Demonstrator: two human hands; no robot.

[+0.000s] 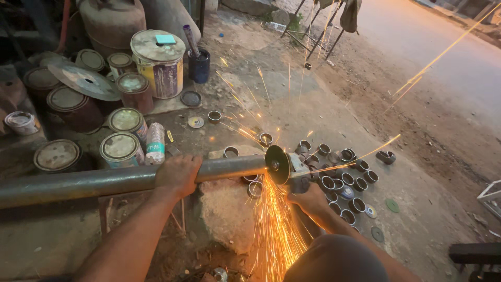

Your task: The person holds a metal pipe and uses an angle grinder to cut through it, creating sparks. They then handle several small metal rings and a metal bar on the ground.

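The left hand wraps over a long grey steel pipe lying across a rough stone block — fingers closed on its curve. Just beyond, the right hand grips a grey angle grinder, its dark disc biting the pipe's end (orange sparks showering down). Short cut pipe rings litter the ground nearby.

left hand on steel pipe, right hand gripping sparking grinder
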